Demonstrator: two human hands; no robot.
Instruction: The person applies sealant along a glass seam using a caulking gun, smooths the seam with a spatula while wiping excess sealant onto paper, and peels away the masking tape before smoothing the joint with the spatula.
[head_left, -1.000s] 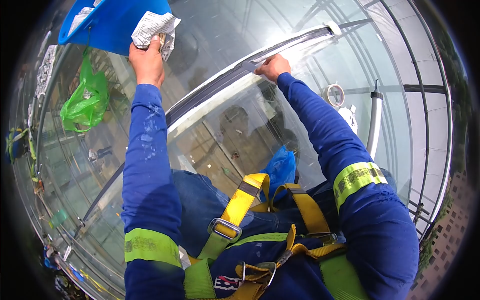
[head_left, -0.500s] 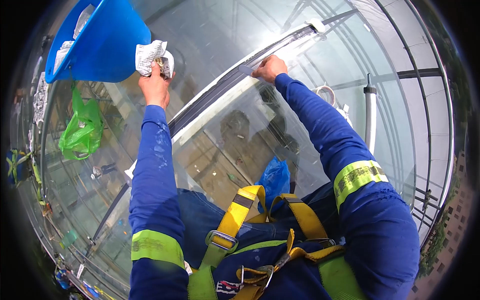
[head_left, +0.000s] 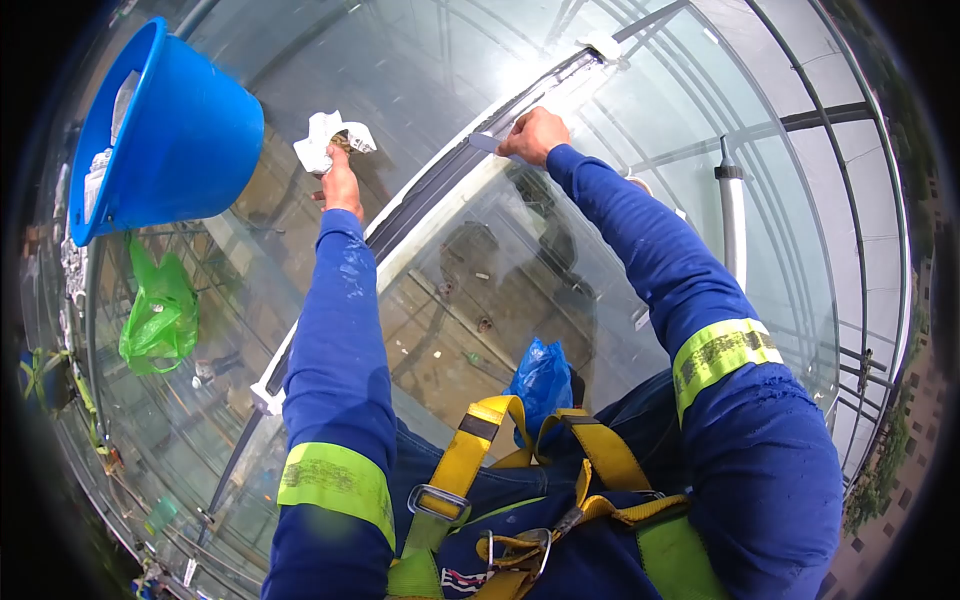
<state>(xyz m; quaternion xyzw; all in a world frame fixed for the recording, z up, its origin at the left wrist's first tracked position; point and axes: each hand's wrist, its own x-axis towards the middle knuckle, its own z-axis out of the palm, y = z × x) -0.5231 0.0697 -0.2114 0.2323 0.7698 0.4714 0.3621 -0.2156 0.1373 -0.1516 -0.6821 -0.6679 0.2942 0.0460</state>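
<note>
My left hand (head_left: 342, 186) is closed round a crumpled piece of newspaper (head_left: 322, 140), with a brownish smear in its fold. It is above the glass, left of the joint. In my right hand (head_left: 538, 135) is a small flat grey spatula (head_left: 484, 142), its rounded end over the dark joint (head_left: 440, 190) between glass panels. Whether the blade touches the joint I cannot tell. White tape-like strips (head_left: 465, 187) run along the joint's edges.
A blue bucket (head_left: 205, 130) with newspaper inside stands at upper left, a green plastic bag (head_left: 162, 310) below it. A blue bag (head_left: 541, 385) lies near my legs. A sealant gun (head_left: 732, 220) lies at right, beside a partly hidden tape roll (head_left: 640, 185). My yellow harness (head_left: 470, 440) crosses my lap.
The newspaper in my left hand has shifted right and turned, showing its smeared fold. My right hand has moved slightly left with the spatula. The bucket appears lower and further left in view.
</note>
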